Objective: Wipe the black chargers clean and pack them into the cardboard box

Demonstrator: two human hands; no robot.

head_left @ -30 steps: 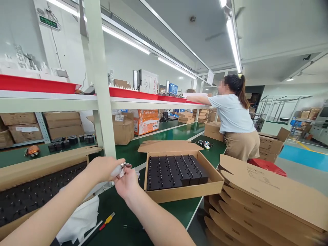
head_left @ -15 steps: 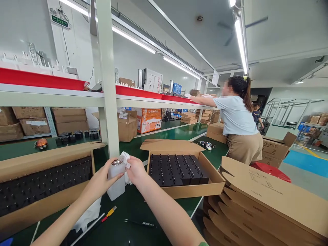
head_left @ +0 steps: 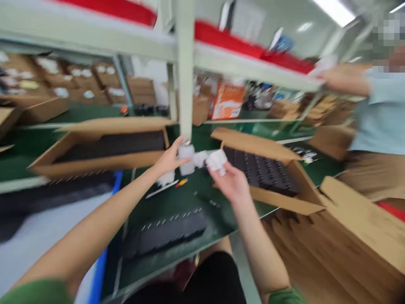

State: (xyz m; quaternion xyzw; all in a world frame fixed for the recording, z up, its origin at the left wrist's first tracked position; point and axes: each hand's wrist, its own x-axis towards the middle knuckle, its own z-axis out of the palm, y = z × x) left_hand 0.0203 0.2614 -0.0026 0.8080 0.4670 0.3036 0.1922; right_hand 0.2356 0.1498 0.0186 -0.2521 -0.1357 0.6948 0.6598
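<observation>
My left hand [head_left: 169, 159] wraps its fingers around a small white plastic bottle [head_left: 186, 159] standing upright on the green bench [head_left: 177, 202], which steadies it from the side. My right hand [head_left: 230, 181] sits just right of the bottle, fingers pinching a bunched white cloth [head_left: 217, 160] so the wad stays compact. Another scrap of cloth [head_left: 166, 178] lies by my left wrist. Open cardboard boxes [head_left: 262, 169] of black parts flank both hands, within easy reach. A co-worker [head_left: 379, 114] stands at far right, reaching to the shelf. Everything is motion-blurred.
</observation>
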